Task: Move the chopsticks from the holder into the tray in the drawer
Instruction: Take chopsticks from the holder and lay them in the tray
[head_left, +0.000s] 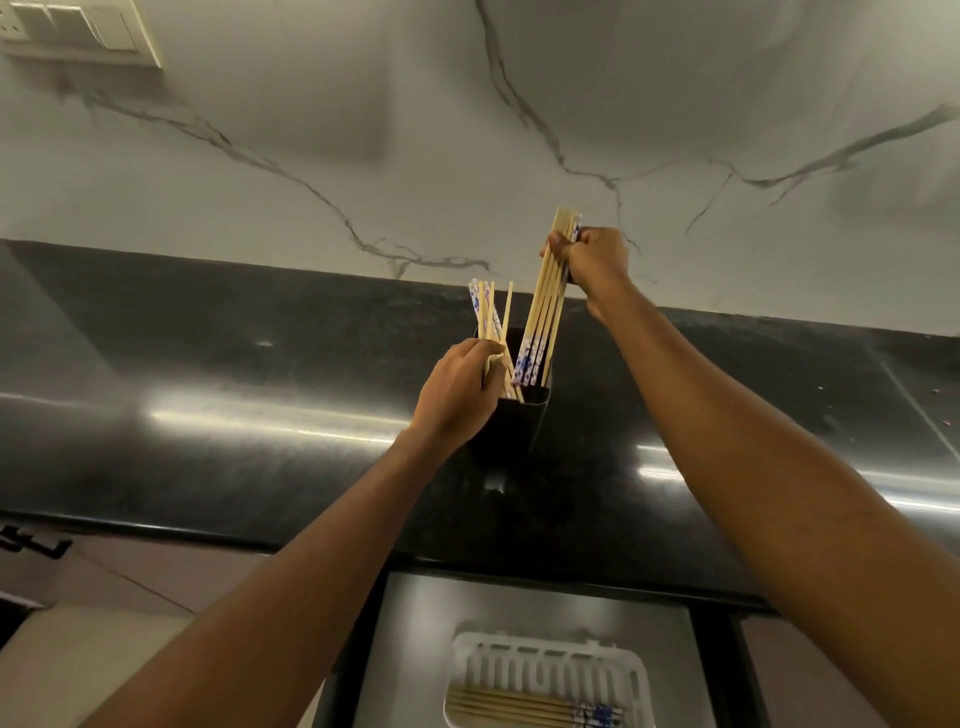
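Over the holder (519, 421), the right hand (592, 260) is gripping a raised bundle of chopsticks (545, 312), while the left hand (457, 395) is clutching another bunch (488, 317).

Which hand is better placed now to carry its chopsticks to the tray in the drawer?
Probably the right hand: its bundle is lifted almost out of the black holder. The left hand grips chopsticks standing deep in it. The tray lies below.
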